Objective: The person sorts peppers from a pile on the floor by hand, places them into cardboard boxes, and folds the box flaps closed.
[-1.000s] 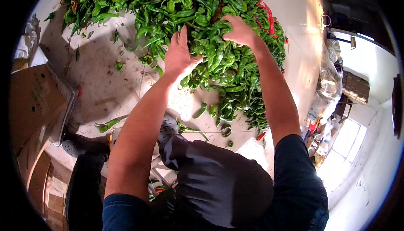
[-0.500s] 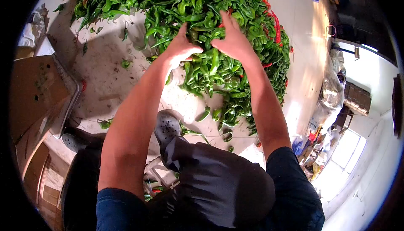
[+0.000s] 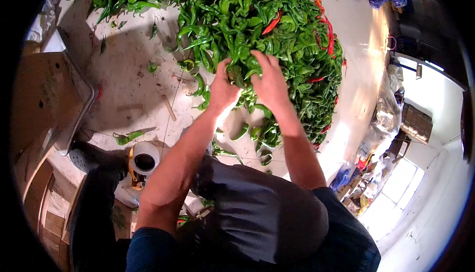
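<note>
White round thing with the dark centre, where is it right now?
In the head view, the white round thing is at lower left, between the perforated grey shoe and the left forearm.

We are stretching both bare forearms forward, bringing them closer together toward the wrists. Our left hand [image 3: 225, 92] and right hand [image 3: 270, 81] are facing each other, slightly apart, their fingers curving and their thumbs pointing inward.

Before you, the pale tiled floor [image 3: 126, 69] bears a broad pile of green peppers [image 3: 292, 49] with red peppers [image 3: 330, 37] along its far right edge; scattered loose peppers [image 3: 129, 137] lie nearer your feet.
</note>
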